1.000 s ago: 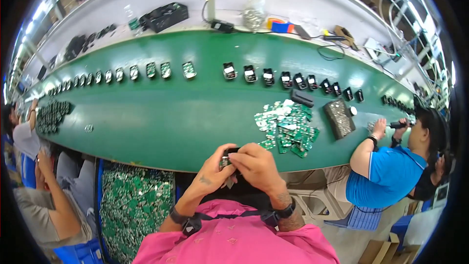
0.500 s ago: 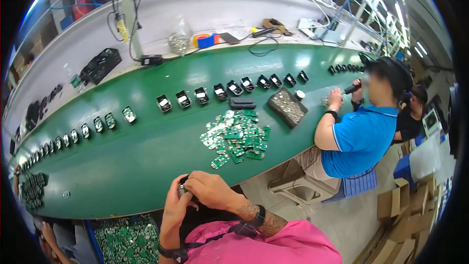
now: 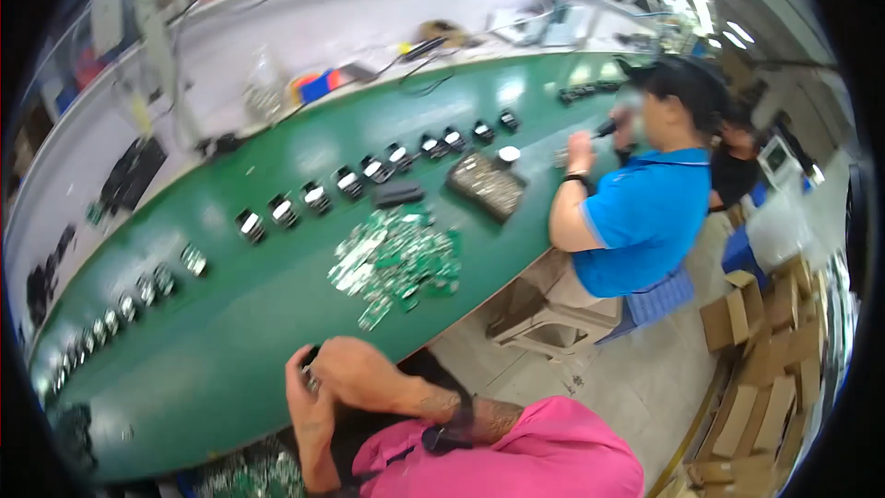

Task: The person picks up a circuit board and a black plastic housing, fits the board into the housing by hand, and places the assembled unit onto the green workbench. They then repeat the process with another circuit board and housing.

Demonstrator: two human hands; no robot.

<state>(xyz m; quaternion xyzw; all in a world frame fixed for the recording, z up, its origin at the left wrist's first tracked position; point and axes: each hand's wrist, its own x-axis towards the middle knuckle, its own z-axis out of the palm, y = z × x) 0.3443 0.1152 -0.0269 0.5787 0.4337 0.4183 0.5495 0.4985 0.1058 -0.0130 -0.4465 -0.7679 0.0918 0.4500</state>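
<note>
Close to the table's near edge, my left hand (image 3: 312,413) is closed around a small black housing (image 3: 312,355). My right hand (image 3: 358,373) bends over the same housing with its fingers pressed on it. A silvery bit shows between the hands, but most of the piece is hidden and blurred. Just beyond them lies a loose pile of green circuit boards (image 3: 396,258). Behind the pile runs a row of open black housings (image 3: 314,195) with pale insides. Further left, another row of housings (image 3: 193,260) has green boards in them.
A brown box of small metal parts (image 3: 486,186) and a white round container (image 3: 508,156) stand right of the pile, near a black case (image 3: 398,193). At right a co-worker in a blue shirt (image 3: 648,207) holds a dark tool. Below the table edge sits a bin of boards (image 3: 253,475).
The view has swung and tilted, so the table and its rows appear further left and more slanted. Both hands stay together on the black housing.
</note>
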